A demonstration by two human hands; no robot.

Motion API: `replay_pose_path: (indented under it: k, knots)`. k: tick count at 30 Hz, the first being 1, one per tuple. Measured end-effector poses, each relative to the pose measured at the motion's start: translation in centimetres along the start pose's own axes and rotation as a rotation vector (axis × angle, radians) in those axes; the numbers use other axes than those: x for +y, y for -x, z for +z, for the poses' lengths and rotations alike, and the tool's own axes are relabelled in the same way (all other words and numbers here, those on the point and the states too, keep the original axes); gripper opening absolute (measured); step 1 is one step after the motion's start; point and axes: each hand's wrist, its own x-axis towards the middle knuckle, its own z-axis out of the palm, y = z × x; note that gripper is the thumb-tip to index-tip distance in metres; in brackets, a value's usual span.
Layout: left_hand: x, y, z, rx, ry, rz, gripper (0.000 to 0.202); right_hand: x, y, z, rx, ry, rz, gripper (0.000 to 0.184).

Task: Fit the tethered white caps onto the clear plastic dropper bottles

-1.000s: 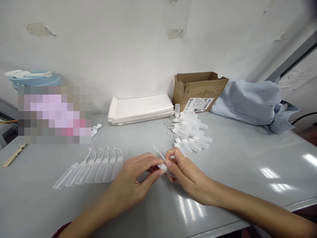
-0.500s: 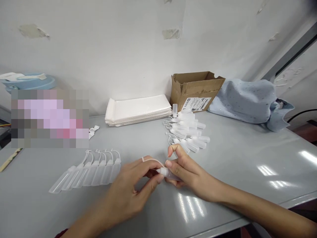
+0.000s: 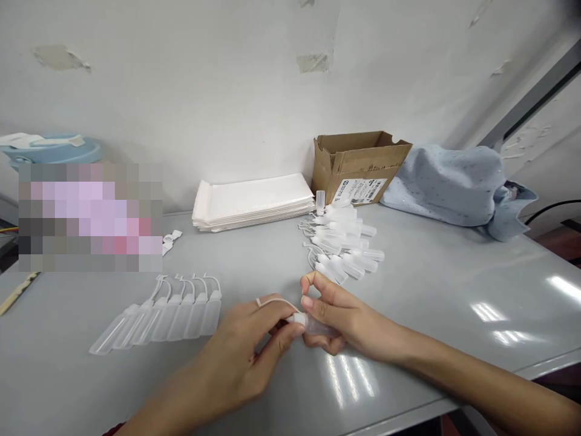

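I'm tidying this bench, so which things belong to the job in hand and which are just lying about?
Apparently in the job:
small bottle, white cap pinched by the left hand, body held by the right hand
row of bottles
pile of bottles

Probably just lying about:
cardboard box
stack of white packets
pale-blue speckled cloth
blue container

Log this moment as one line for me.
left hand: gripping white cap; right hand: holding bottle; bottle row: left of hands; bottle pile: beyond right hand
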Motion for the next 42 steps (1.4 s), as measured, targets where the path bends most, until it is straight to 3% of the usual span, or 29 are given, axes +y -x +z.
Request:
replay_pose_path:
  k: [3,7,9,11,16,18,20,23,26,27,31,36,39,42]
  knots:
    - [-0.2,0.1,-0.1,0.086,-0.043,0.087,0.012,0.1,-0.3,-0.4,0.002,0.051,-0.043,0.025]
    - [-0.3,-0.3,-0.9,0.11,0.011,-0.096,0.021,1.0,-0.3,-0.9,0.209,0.731,-0.379,0.018]
    - [-0.3,-0.4,-1.2,0.099,0.082,-0.191,0.027,1.5,-0.3,-0.9,0.216,0.964,-0.47,0.019]
    - [-0.3,-0.5,-1.2,0.079,0.131,-0.238,0.029,1.7,-0.2,-0.8,0.211,0.927,-0.456,0.018]
    - [-0.2,-0.3,-0.5,0.114,0.025,-0.154,0.024,1.0,-0.3,-0.6,0.123,0.374,-0.223,0.019]
    - [-0.4,-0.4,-0.5,0.15,0.001,-0.11,0.023,0.6,-0.4,-1.0,0.124,0.398,-0.241,0.02]
    - [-0.9,-0.6,-1.0,0.22,-0.019,-0.15,0.024,0.3,-0.4,-1.7,0.255,0.637,-0.354,0.018]
    - [-2.5,-0.7,-2.8,0.432,-0.137,-0.364,0.03,-0.2,-0.4,-3.2,0.578,1.061,-0.518,0.018]
    - [-4.9,-0.4,-5.6,0.562,-0.456,-0.428,0.029,-0.8,-0.6,-4.6,0.806,1.385,-0.498,0.014]
    - [-5.8,-0.3,-6.5,0.557,-0.604,-0.447,0.031,-0.9,-0.7,-4.9,0.847,1.486,-0.45,0.012]
    - [-8.6,0.4,-9.4,0.541,-0.734,-0.502,0.037,-1.0,-0.9,-4.9,0.906,1.795,-0.254,0.01]
    - [-10.6,0.1,-10.8,0.39,-0.797,-0.527,0.041,-0.7,-0.7,-4.2,0.932,1.95,-0.135,0.018]
    - [-11.5,-0.3,-11.4,0.291,-0.818,-0.54,0.044,-0.6,-0.6,-4.2,0.955,1.95,-0.128,0.022]
    - [-12.2,-0.6,-11.5,0.223,-0.809,-0.541,0.046,-0.4,-0.8,-4.3,0.999,1.941,-0.219,0.026]
